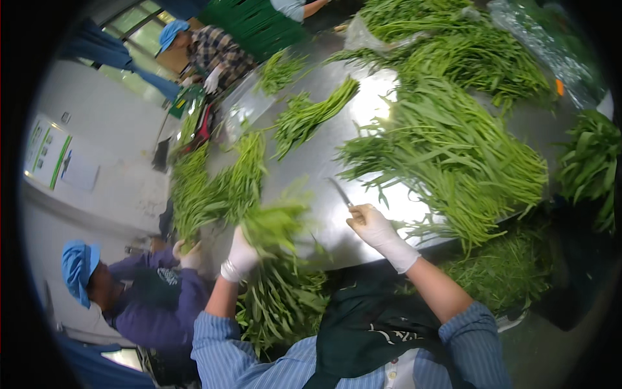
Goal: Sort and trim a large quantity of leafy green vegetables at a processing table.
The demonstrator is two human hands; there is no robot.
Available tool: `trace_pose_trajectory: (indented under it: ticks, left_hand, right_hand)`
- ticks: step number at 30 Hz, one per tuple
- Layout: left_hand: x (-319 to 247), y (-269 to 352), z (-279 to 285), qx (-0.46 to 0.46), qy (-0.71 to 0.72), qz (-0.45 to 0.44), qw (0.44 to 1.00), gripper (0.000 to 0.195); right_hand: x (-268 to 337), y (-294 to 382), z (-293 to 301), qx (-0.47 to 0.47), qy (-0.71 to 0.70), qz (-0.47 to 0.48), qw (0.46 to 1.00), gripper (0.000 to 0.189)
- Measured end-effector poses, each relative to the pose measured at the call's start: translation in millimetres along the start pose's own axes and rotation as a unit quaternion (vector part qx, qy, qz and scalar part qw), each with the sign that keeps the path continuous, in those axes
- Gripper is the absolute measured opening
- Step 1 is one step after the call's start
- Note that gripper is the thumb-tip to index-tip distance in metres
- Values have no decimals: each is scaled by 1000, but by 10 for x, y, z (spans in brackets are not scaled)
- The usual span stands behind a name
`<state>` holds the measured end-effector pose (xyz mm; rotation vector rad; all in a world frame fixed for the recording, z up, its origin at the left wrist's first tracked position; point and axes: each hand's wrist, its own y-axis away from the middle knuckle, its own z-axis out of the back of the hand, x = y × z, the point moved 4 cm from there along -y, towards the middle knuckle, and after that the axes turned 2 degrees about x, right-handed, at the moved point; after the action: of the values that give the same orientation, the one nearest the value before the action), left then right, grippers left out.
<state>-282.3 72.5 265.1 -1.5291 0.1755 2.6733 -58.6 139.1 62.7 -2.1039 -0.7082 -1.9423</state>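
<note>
My left hand [242, 252], in a white glove, grips a bunch of long-stemmed leafy greens [277, 221] that look like water spinach. The bunch is motion-blurred above the near edge of the steel table [311, 170]. In my gloved right hand [381, 234] is a small knife [340, 191], its thin blade pointing away over the tabletop. Right of the knife spreads a large heap of the same greens [452, 150]. A smaller bunch [316, 112] lies apart, beyond the knife. More leafy stems [284, 301] hang below my left hand, near the table's edge.
At left, a co-worker in purple [150, 296] handles greens [214, 185] at the table. Another person in a checked shirt [216, 51] stands at the far side near green crates [252, 29]. Plastic wrap [544, 44] lies far right. Below the table's edge are loose trimmings [500, 272].
</note>
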Motion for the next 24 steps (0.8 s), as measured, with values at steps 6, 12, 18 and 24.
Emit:
trace_pose_trajectory:
  ticks: [6,12,18,24]
  left_hand:
    - [262,199,265,-68,217,215,950,30]
    - [369,40,-236,82,94,357,926,34]
    - [661,-335,-1830,363,208,302,857,51]
    - [595,-354,-3299,535,250,278,758,59]
  right_hand:
    - [-243,-154,-133,-49,483,111,867,42]
    - [161,933,389,-52,-248,-33,967,48]
    - [-39,2618,868,-105,-256,30,961,51]
    - [-218,3539,822,-308,63,-60,947,34]
